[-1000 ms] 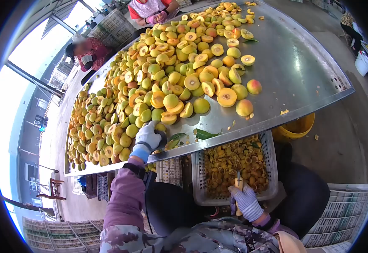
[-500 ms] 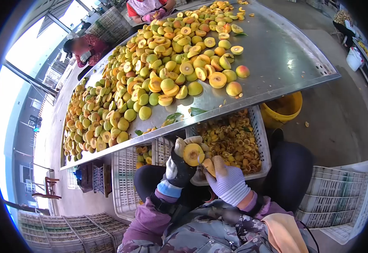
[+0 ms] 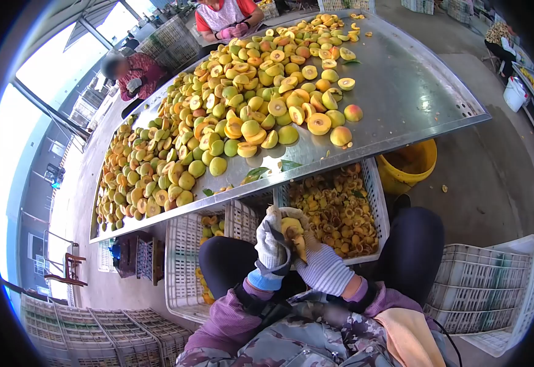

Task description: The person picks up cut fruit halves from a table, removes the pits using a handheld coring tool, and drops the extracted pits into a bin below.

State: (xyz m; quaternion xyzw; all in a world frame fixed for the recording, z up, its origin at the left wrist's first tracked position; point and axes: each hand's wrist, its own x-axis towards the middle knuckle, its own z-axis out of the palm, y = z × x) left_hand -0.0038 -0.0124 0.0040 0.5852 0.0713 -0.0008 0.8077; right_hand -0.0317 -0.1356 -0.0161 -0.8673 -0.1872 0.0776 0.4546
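Observation:
My left hand (image 3: 272,243), in a pale glove with a blue cuff, is wrapped round a cut yellow fruit half (image 3: 292,229) above my lap. My right hand (image 3: 324,268), in a striped glove, is closed on a yellow-handled tool (image 3: 300,249) whose tip is hidden against the fruit. Both hands are close together. Beyond them, many halved yellow-green fruits (image 3: 251,128) are heaped on a metal table (image 3: 401,104). Just past my hands, a white crate (image 3: 382,214) holds fruit scraps (image 3: 334,211).
A yellow bucket (image 3: 408,165) stands right of the scrap crate. Another white crate (image 3: 178,263) with fruit is at the left. Stacked crates (image 3: 481,281) stand at the right. Two people (image 3: 141,76) (image 3: 227,18) sit beyond the table; another person (image 3: 499,43) is far right.
My left hand has come back from the table's fruit heap to my lap with a fruit half. My right hand has moved up beside it, and the tool now meets the fruit.

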